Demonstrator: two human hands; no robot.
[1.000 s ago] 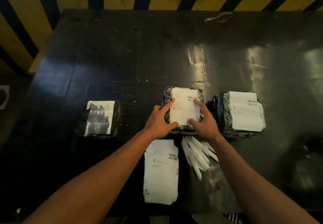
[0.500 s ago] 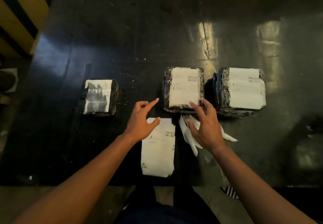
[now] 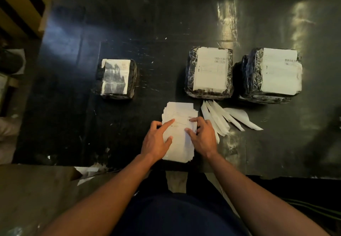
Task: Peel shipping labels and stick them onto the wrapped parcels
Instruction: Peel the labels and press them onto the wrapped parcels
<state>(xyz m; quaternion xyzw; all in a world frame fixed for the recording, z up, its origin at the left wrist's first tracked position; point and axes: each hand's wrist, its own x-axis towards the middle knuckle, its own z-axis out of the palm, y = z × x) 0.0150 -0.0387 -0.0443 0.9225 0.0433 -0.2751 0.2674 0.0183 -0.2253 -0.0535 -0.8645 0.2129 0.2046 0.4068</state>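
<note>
Three black-wrapped parcels stand on the dark table [image 3: 166, 23]. The middle parcel [image 3: 209, 72] and the right parcel [image 3: 273, 74] each carry a white shipping label on top. The smaller left parcel [image 3: 117, 78] shows a smudged white patch. A stack of white labels [image 3: 181, 114] lies near the table's front edge. My left hand [image 3: 156, 141] rests on the stack's left side with the index finger stretched out. My right hand [image 3: 203, 136] presses on its right edge with thumb and fingertips. Whether either hand pinches a sheet is unclear.
Several peeled white backing strips [image 3: 227, 117] lie fanned out right of the stack, in front of the labelled parcels. Paper scraps [image 3: 86, 173] hang at the table's front edge. A yellow and black striped surface [image 3: 20, 7] stands at the far left.
Both hands left the middle parcel, drew back toward me and came down on the label stack. The view tilted downward, so the parcels now sit higher in the frame.
</note>
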